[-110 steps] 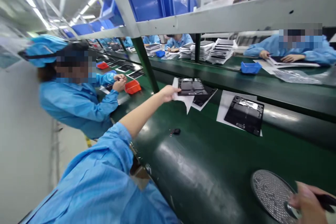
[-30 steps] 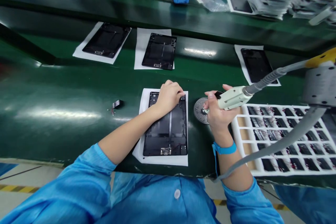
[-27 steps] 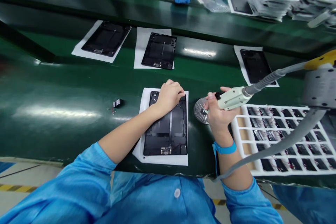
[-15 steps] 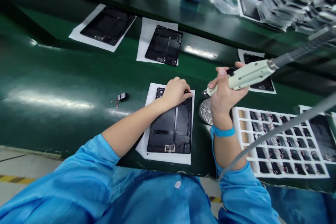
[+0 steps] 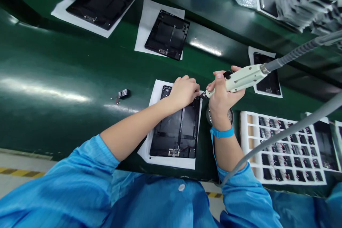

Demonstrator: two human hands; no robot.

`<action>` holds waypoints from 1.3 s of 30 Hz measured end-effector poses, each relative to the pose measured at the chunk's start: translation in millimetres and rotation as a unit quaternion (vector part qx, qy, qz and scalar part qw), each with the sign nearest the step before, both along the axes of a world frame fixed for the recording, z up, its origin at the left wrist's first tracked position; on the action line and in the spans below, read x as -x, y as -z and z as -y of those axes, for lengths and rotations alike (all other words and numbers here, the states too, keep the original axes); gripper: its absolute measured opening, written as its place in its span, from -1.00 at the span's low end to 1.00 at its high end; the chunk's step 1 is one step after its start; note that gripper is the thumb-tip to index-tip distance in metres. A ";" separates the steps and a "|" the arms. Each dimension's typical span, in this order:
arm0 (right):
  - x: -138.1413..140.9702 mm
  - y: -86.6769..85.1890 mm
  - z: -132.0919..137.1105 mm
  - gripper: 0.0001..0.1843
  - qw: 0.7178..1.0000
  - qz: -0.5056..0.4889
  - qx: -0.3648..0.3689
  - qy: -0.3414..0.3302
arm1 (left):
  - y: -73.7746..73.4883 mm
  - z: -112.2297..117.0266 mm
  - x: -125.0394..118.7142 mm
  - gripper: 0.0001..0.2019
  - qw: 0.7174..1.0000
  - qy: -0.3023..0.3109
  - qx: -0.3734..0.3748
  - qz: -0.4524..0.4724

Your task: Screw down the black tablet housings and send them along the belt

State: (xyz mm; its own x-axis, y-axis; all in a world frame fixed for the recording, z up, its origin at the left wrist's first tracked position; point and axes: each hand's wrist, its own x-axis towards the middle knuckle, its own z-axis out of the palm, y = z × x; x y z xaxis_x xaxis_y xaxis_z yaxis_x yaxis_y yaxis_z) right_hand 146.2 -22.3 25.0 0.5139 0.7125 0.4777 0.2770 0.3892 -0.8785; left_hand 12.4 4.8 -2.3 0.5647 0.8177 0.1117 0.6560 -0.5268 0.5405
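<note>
A black tablet housing [image 5: 177, 130] lies on a white sheet [image 5: 171, 160] at the near edge of the green belt. My left hand [image 5: 184, 91] rests curled on the housing's top right corner, its fingertips pressed together there. My right hand [image 5: 223, 94] is closed round a pale electric screwdriver [image 5: 242, 78], whose tip points down at that same corner, right beside my left fingers. A grey hose [image 5: 291, 55] runs from the tool up to the right. Behind my right wrist sits a round metal screw dish [image 5: 231, 115], mostly hidden.
A white compartment tray [image 5: 283, 149] of small black parts lies to the right. Other housings on white sheets [image 5: 167, 34] [image 5: 100, 0] [image 5: 265, 78] lie further along the belt. A small loose black part [image 5: 123, 93] sits left of the housing. Stacked parts [image 5: 307, 0] stand at the far right.
My right hand lifted the screwdriver off the screw dish and brought its tip left to the housing's top right corner. My left hand stayed on that corner. The view tilted lower.
</note>
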 end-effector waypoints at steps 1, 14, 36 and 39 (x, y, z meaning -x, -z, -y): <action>0.0 0.1 -0.2 -0.47 1.000 0.001 0.001 0.001 | -0.4 0.1 0.2 -0.81 1.000 0.001 0.000 0.001; 9.6 9.1 -6.7 -0.46 0.998 -0.031 -0.022 -0.041 | -5.6 1.5 2.6 -0.81 1.000 0.005 -0.006 0.002; -23.3 -19.7 68.7 -0.59 0.998 -0.051 0.002 0.043 | 1.5 -1.2 3.6 -0.84 0.999 -0.005 -0.006 0.045; -22.8 -19.0 67.4 -0.55 0.997 -0.049 0.007 0.054 | 1.0 -0.8 3.8 -0.85 0.999 -0.007 -0.003 0.046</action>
State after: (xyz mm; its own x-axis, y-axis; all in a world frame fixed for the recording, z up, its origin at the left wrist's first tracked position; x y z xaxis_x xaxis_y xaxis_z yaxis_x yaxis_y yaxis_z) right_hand 169.0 -89.8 44.0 0.6312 0.6575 0.4116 0.2292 0.3488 -0.9087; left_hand 8.7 5.6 -3.3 0.5404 0.8245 0.1677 0.6114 -0.5218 0.5950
